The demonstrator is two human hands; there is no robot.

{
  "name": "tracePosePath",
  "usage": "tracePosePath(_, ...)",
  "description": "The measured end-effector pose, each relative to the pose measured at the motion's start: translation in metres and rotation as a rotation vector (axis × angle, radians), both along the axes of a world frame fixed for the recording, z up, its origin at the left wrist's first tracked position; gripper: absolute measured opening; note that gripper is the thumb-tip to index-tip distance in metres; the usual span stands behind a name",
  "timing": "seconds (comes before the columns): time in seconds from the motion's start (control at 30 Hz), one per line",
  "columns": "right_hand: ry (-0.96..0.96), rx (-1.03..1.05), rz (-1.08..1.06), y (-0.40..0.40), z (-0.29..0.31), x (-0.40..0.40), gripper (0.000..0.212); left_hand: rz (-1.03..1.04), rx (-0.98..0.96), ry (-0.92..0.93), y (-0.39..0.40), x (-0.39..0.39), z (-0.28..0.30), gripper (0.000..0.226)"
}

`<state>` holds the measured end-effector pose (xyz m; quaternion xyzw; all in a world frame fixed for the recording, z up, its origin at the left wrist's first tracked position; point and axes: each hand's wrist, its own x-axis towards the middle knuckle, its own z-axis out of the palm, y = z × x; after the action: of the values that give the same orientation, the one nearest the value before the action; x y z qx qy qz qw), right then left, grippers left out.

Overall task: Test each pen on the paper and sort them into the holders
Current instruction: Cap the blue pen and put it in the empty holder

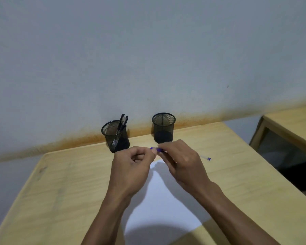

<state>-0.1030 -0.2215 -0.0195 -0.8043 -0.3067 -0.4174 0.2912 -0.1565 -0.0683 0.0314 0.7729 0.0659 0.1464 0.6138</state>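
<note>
light wood-grain table [69,183], white paper [159,206], two black mesh holders [115,137] [163,128], black pens [123,122] in left one, clear pen [204,157] with purple tip, grey-blue wall [148,50] with rusty orange stain along base

A plain grey-white wall [148,50], stained orange-brown along its base, was seen behind a light wooden table [60,183]; a second wooden unit [290,124] stood at right.
</note>
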Motion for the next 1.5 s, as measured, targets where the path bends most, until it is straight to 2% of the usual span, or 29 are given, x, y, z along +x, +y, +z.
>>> tracePosePath(0.1,0.249,0.437,-0.044,-0.007,0.026,0.024,0.017,-0.007,-0.005,0.009,-0.004,0.029,-0.003,0.009)
tracePosePath(0.17,0.375,0.698,-0.062,-0.013,0.047,0.047,0.01,0.032,0.061,-0.011,-0.009,0.055,-0.009,0.018)
tracePosePath(0.27,0.481,0.918,-0.068,-0.02,0.065,0.088,0.008,0.104,0.24,-0.023,-0.02,0.097,-0.019,0.049)
tracePosePath(0.33,0.519,0.962,-0.107,-0.019,0.066,0.112,0.011,0.115,0.352,-0.017,-0.027,0.121,-0.025,0.071)
tracePosePath(0.4,0.566,0.942,-0.175,-0.016,0.061,0.129,0.013,0.104,0.383,-0.001,-0.034,0.139,-0.031,0.087)
tracePosePath(0.47,0.628,0.903,-0.235,-0.013,0.053,0.143,0.017,0.115,0.394,0.011,-0.038,0.152,-0.037,0.093)
tracePosePath(0.7,0.826,0.746,-0.293,0.0,0.018,0.165,0.018,0.145,0.378,-0.007,-0.043,0.172,-0.05,0.078)
tracePosePath(0.83,0.842,0.725,-0.329,0.002,0.012,0.168,0.017,0.15,0.374,-0.035,-0.043,0.173,-0.052,0.07)
tracePosePath(0.97,0.859,0.725,-0.305,0.0,0.011,0.165,0.017,0.147,0.357,-0.021,-0.041,0.176,-0.054,0.077)
tracePosePath(1.1,0.839,0.765,-0.293,-0.017,0.016,0.147,0.015,0.143,0.337,-0.01,-0.041,0.172,-0.05,0.074)
tracePosePath(1.17,0.829,0.653,-0.333,-0.031,0.013,0.132,0.013,0.128,0.335,0.003,-0.041,0.171,-0.048,0.074)
tracePosePath(1.37,0.943,-0.005,-0.479,-0.05,-0.013,0.087,0.031,0.097,0.332,0.03,-0.043,0.164,-0.043,0.087)
tracePosePath(1.5,0.873,-0.138,-0.535,-0.051,-0.025,0.076,0.029,0.109,0.34,0.076,-0.04,0.15,-0.039,0.105)
